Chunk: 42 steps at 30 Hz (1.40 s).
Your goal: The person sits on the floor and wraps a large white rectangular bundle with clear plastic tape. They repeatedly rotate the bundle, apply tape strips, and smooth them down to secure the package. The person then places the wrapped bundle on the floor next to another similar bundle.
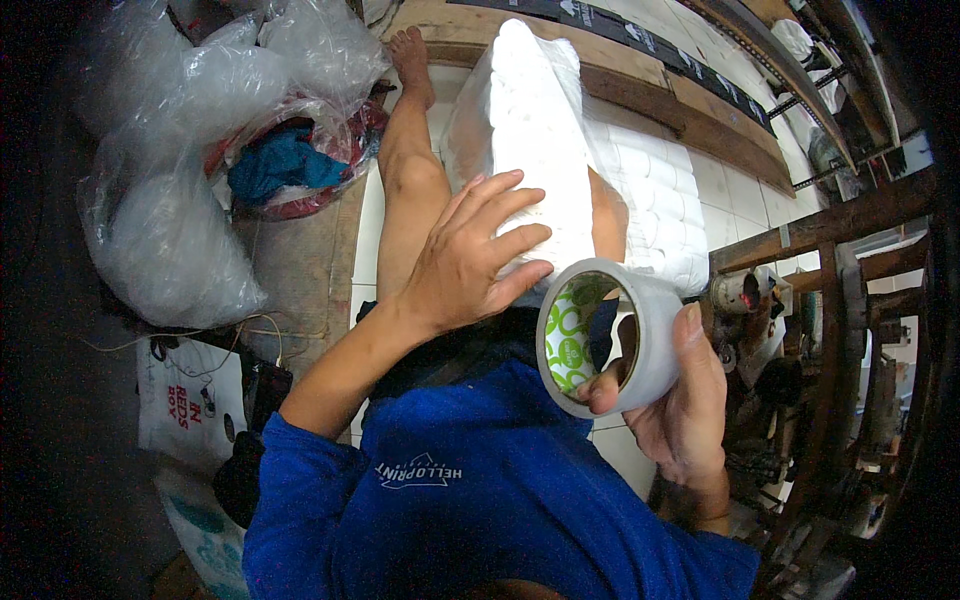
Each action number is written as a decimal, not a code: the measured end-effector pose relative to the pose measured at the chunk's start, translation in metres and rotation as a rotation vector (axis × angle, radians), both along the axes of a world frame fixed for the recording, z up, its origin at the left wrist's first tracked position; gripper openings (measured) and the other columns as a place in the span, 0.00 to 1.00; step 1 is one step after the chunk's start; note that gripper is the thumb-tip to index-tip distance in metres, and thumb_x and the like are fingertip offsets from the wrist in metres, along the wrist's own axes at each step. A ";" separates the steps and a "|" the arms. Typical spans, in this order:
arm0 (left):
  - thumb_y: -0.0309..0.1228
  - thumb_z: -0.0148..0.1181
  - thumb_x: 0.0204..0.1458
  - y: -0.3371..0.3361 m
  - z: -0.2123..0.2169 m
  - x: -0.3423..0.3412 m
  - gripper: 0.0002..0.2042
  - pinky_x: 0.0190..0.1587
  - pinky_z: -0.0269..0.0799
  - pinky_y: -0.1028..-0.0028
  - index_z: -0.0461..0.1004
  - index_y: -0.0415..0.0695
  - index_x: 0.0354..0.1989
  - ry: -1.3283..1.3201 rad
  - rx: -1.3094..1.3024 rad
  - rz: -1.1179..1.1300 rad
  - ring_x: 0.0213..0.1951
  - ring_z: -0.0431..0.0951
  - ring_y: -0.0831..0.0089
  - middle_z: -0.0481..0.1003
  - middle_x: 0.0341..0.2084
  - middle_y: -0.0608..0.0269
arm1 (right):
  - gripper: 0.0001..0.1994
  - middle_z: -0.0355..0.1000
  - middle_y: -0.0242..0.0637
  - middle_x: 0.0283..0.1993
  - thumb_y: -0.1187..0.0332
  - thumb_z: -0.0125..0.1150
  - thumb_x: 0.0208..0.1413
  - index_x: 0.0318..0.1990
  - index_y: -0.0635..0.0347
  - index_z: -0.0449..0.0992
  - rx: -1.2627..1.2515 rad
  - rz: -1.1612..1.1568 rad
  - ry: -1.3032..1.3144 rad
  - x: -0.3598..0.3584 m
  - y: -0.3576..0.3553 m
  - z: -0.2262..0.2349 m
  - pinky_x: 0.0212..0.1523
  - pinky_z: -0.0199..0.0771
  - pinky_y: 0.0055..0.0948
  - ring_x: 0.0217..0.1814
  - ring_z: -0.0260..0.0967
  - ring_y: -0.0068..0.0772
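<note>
At the left, clear plastic bags [180, 230] are piled, well apart from the hands. Next, the left hand [485, 240] is seen laid palm down, its fingers spread, on the near left part of a white bundle [535, 130]; nothing is seen pinched by it. The bundle, partly covered in clear film, is stretched lengthwise away from the body, its long axis pointed nearly straight ahead, and its near end is placed between the two hands, with the left hand nearer.

Just beside that near end, toward the body and to the right, a tape roll [655, 335] is held up, its open core turned to the left. Whether the bundle is touched by the roll cannot be told. Beyond the roll, a second white stack [665, 200] is set to the right of the bundle. The roll is gripped from the right by the right hand [690, 400], its wall pinched between the thumb outside and fingertips curled inside the core. Farther right, a wooden frame [830, 330] is seen.
</note>
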<state>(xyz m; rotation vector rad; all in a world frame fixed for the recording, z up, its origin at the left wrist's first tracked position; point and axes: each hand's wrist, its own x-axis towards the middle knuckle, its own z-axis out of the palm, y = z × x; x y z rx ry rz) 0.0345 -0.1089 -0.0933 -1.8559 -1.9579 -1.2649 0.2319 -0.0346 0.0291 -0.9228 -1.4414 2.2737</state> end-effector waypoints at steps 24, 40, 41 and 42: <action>0.40 0.61 0.52 0.019 -0.019 -0.027 0.41 0.69 0.38 0.60 0.45 0.38 0.69 -0.557 -0.142 -0.114 0.70 0.35 0.42 0.34 0.67 0.27 | 0.17 0.71 0.44 0.39 0.60 0.36 0.69 0.52 0.67 0.60 0.042 0.217 -0.014 0.007 -0.033 -0.070 0.42 0.75 0.30 0.37 0.75 0.33; 0.35 0.49 0.60 0.022 0.000 -0.020 0.25 0.68 0.45 0.61 0.58 0.36 0.64 -0.459 0.190 0.054 0.68 0.50 0.49 0.52 0.65 0.37 | 0.15 0.71 0.45 0.36 0.61 0.40 0.68 0.45 0.69 0.64 0.168 0.223 -0.105 0.003 -0.028 -0.141 0.35 0.76 0.31 0.33 0.77 0.34; 0.36 0.50 0.59 0.022 0.011 -0.022 0.26 0.68 0.45 0.61 0.59 0.37 0.64 -0.307 0.120 0.033 0.68 0.52 0.50 0.54 0.65 0.40 | 0.15 0.72 0.45 0.35 0.61 0.40 0.68 0.44 0.69 0.64 0.172 0.211 -0.101 0.002 -0.026 -0.148 0.34 0.76 0.31 0.32 0.77 0.35; 0.36 0.51 0.58 0.022 0.025 -0.023 0.26 0.68 0.45 0.61 0.60 0.37 0.63 -0.157 0.055 0.011 0.68 0.53 0.51 0.55 0.65 0.43 | 0.15 0.72 0.45 0.34 0.61 0.41 0.68 0.43 0.69 0.64 0.179 0.198 -0.100 0.000 -0.025 -0.153 0.33 0.77 0.31 0.32 0.77 0.35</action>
